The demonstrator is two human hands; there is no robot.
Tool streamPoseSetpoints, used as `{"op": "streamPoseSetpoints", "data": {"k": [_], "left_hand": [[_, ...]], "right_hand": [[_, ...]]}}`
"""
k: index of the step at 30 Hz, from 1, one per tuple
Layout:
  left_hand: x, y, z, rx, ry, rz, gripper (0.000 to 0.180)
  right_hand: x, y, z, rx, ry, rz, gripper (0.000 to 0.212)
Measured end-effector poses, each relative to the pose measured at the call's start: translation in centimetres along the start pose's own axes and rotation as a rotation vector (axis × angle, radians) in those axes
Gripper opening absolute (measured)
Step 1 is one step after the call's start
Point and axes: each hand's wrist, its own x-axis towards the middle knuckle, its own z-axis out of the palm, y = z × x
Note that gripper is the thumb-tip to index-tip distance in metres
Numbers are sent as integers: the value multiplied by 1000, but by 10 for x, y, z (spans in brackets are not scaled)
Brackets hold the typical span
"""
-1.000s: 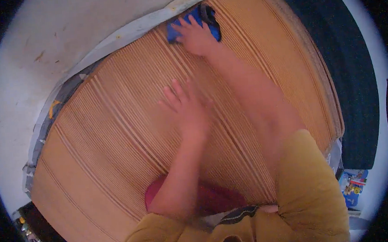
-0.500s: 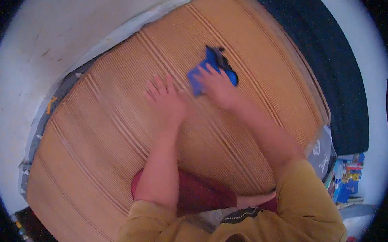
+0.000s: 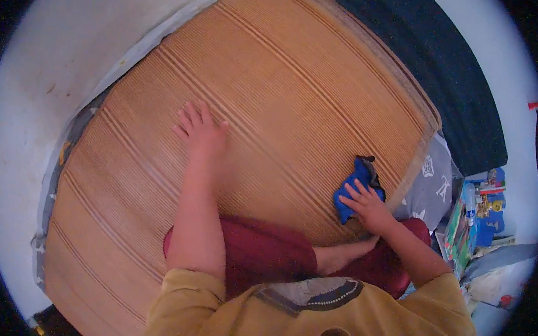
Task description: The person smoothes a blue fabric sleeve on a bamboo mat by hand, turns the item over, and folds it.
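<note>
My left hand (image 3: 203,132) lies on the tan striped mat (image 3: 266,113) with its fingers spread and nothing in it. On the right, near my bent knee, my right hand (image 3: 370,210) rests on a crumpled blue cloth (image 3: 346,210) with black edging. Its fingers are stretched out over the cloth, pressing it flat to the mat rather than wrapping round it. One dark corner of the cloth sticks up beyond my fingertips.
A grey patterned sheet (image 3: 429,181) shows past the mat's right edge. Beyond the mat runs a dark padded panel (image 3: 434,68); a pale wall (image 3: 41,107) rises on the left. Assorted items, among them a clear bottle (image 3: 470,205), stand at the right. My crossed legs (image 3: 261,247) border the near side.
My right hand has drawn the blue cloth from the mat's middle toward me and to the right. My left hand stays on the mat, slightly further left in the view, which has shifted.
</note>
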Motion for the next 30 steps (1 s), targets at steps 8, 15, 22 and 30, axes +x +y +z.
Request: {"op": "streamPoseSetpoints", "data": {"k": [8,15,22,30], "left_hand": [[1,10,3,-10,23,-56,80],[0,14,26,4,220,1,79],[6,21,26,-134,295,-43,73],[9,29,26,-236,305,-34,78]], "right_hand": [[108,-24,-62,-19,28,-73,71],[295,-60,-133,-32,285,-198,65],[508,-86,-193,-109,524,-334,54],[583,-112,-234,-174,615,-152,50]]}}
